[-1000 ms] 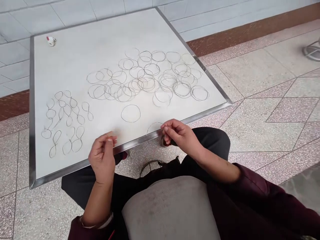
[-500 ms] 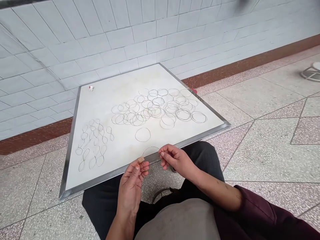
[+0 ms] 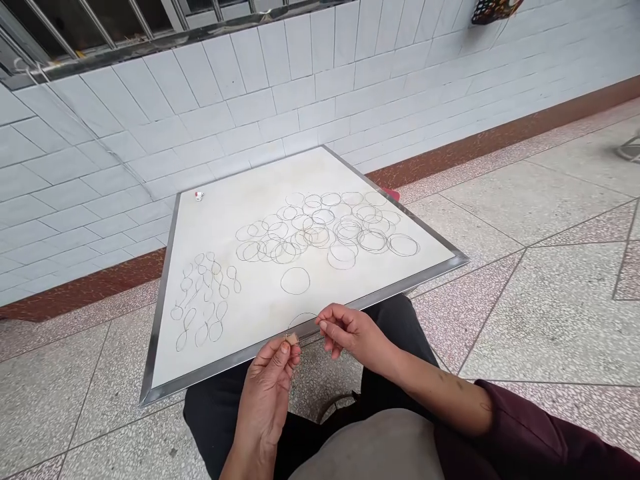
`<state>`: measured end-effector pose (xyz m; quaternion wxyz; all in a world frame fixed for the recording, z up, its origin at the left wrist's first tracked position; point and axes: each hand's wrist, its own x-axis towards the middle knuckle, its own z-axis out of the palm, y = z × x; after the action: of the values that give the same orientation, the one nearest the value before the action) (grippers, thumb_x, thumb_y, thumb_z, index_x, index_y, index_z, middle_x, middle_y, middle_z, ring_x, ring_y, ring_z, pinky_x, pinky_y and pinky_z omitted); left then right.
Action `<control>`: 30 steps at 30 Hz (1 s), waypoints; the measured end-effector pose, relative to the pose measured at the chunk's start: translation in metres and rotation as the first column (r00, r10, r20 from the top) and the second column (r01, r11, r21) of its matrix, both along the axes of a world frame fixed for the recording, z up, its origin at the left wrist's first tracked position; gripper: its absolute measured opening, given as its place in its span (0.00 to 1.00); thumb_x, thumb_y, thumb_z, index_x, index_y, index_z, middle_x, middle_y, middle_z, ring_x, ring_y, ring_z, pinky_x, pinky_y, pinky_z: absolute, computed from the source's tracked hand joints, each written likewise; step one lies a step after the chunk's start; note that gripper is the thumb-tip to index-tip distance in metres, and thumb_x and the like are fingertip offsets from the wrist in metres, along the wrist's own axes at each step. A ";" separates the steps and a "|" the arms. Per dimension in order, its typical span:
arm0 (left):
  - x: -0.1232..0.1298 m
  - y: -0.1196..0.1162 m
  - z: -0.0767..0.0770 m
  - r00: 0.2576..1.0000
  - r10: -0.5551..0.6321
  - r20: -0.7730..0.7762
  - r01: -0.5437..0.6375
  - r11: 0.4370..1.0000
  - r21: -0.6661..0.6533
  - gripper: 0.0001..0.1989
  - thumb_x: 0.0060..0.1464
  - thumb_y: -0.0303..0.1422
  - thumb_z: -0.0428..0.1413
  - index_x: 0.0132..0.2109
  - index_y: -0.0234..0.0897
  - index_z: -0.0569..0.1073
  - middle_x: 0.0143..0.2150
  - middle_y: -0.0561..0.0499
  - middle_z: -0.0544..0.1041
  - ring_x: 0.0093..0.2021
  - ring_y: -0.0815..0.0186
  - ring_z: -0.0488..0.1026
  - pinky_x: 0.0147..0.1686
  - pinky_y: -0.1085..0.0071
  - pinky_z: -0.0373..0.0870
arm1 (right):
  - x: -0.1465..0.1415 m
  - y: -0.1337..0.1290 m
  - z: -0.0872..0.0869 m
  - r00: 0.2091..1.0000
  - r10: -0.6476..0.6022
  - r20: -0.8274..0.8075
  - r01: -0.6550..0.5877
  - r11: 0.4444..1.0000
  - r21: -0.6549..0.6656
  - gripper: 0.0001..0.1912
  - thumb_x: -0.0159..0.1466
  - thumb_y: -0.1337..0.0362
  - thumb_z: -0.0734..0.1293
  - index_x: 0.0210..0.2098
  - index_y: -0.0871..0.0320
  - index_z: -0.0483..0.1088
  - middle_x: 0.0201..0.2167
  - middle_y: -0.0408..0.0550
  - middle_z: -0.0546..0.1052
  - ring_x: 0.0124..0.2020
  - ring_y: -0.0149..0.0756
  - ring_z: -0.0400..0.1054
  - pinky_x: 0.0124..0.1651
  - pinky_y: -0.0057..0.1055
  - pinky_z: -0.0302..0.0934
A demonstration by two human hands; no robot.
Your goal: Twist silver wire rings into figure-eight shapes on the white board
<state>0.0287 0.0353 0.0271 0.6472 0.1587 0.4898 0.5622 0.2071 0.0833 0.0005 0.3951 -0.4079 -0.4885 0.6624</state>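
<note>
My left hand [image 3: 270, 377] pinches a small tan block [image 3: 293, 339] between thumb and fingers, just off the near edge of the table. A thin wire loop [image 3: 303, 315] arcs from the block to my right hand [image 3: 347, 330], whose thumb and forefinger are closed on it. The loop's lower part is partly hidden by the fingers. Beyond my hands a single wire ring [image 3: 295, 281] lies flat on the white tabletop [image 3: 260, 320]. Many overlapping wire rings [image 3: 320, 237] spread behind it. At the left lie several wires twisted into figure-eights [image 3: 215, 322].
The square table has a grey metal rim [image 3: 210, 373] and stands near a white tiled wall [image 3: 280, 93]. A small red and white object [image 3: 199, 196] sits by its far left corner. My knees are under the near edge. A barred window [image 3: 110, 33] is at upper left.
The view has shifted, bringing the window into sight. My left hand has turned the tan block slightly. Both hands still hold the block and wire close together.
</note>
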 end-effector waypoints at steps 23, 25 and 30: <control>-0.013 0.005 0.015 0.967 0.245 0.075 -0.243 0.969 -0.038 0.18 0.30 0.32 0.75 0.33 0.34 0.80 0.33 0.50 0.80 0.31 0.67 0.77 0.36 0.67 0.78 | -0.029 0.020 0.010 0.829 0.030 -0.558 -0.262 0.903 -0.340 0.14 0.53 0.60 0.78 0.34 0.61 0.76 0.26 0.42 0.74 0.25 0.20 0.65 0.31 0.19 0.58; -0.012 0.003 0.017 0.967 0.249 0.056 -0.248 0.968 -0.035 0.19 0.30 0.32 0.75 0.33 0.34 0.80 0.31 0.51 0.79 0.29 0.69 0.76 0.35 0.70 0.78 | -0.027 0.018 0.010 0.809 0.054 -0.586 -0.298 0.896 -0.329 0.14 0.53 0.62 0.78 0.36 0.61 0.76 0.27 0.42 0.74 0.26 0.20 0.66 0.32 0.19 0.59; -0.007 0.001 0.021 0.962 0.272 0.038 -0.270 0.962 -0.043 0.20 0.27 0.31 0.75 0.32 0.33 0.81 0.32 0.50 0.80 0.28 0.71 0.75 0.34 0.72 0.77 | -0.032 0.012 0.016 0.809 0.126 -0.574 -0.319 0.914 -0.249 0.15 0.54 0.60 0.78 0.36 0.60 0.76 0.24 0.40 0.72 0.25 0.23 0.65 0.28 0.21 0.57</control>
<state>0.0214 0.0359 0.0485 0.5775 0.0658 0.5031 0.6396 0.1752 0.0954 0.0165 0.3611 -0.2019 -0.2810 0.8660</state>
